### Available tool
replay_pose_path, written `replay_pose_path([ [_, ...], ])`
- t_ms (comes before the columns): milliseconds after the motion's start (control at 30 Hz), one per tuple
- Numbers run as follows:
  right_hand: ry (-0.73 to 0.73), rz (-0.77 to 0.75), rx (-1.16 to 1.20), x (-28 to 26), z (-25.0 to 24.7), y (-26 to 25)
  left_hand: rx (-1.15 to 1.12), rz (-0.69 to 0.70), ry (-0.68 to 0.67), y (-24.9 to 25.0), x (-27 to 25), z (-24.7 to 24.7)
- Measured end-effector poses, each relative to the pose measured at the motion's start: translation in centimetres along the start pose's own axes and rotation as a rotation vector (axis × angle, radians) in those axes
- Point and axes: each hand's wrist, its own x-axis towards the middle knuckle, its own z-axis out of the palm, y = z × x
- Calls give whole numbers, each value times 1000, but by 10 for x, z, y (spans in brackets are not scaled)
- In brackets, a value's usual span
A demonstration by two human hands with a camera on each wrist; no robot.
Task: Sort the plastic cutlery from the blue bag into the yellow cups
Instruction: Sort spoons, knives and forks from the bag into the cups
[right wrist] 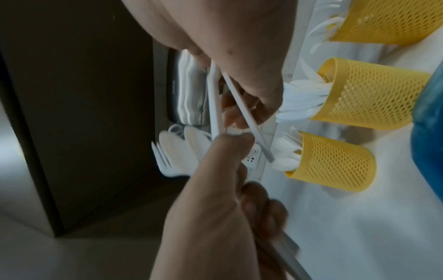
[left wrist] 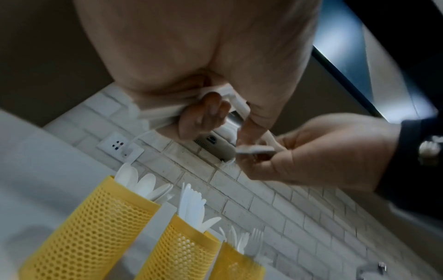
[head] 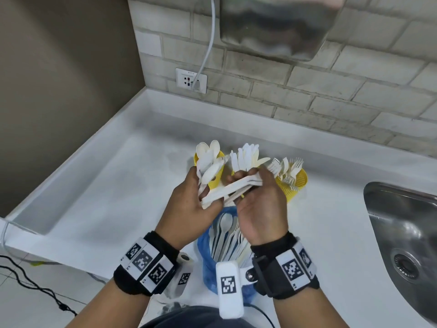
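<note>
Cutlery bundle held over the cups, ready to be picked apart

Cutlery bundle [head: 224, 188]: a fistful of white plastic pieces sits between both hands, above the blue bag [head: 210, 261] near the worktop's front edge. The left hand [head: 189, 200] has its fingers curled round the handles, spoon bowls fanning up past its knuckles. The right hand [head: 260, 204] pinches a few handles at the other end of the same bundle; the right wrist view shows spoons and at least one fork mixed together, so the handful is unsorted.

Behind the hands stand three yellow mesh cups in a row toward the back wall: the spoon cup [head: 218, 176] on the left, the knife cup [left wrist: 179, 244] in the middle, largely hidden in the head view, and the fork cup [head: 295, 185] on the right, nearest the sink [head: 402, 233]. More spoons remain in the bag.

Done well, I judge this step means keeping the left grip firm while the right draws out one kind at a time, checking each head before release. Drop pieces handle-first. The light cups may tip, so lower rather than toss.
</note>
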Motion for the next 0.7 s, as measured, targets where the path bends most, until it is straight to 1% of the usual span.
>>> replay_pose_path([
  [67, -10, -66, 86, 4, -2, -15, -165, -66, -54, 6, -3, -1],
  [133, 3, -180, 109, 8, -2, -31, -194, -51, -72, 12, -5, -4],
  [200, 24, -301, -1, 11, -1, -43, -285, -39, -79, 18, -5, -6],
  [267, 4, -347, -208, 11, -1, -50, -372, -73, -94, 21, -5, -9],
  [367, -141, -285, -473, 7, -2, -46, -439, -141, -154, 19, -7, -10],
  [467, -274, -170, -619, 2, -2, -36, -494, -202, -229, 20, -10, -11],
  [600, -415, -44, -673, -3, -1, -24, -528, -230, -309, 20, -15, -13],
  [700, -493, -27, -664, -5, -1, -21, -525, -208, -386, 20, -19, -16],
])
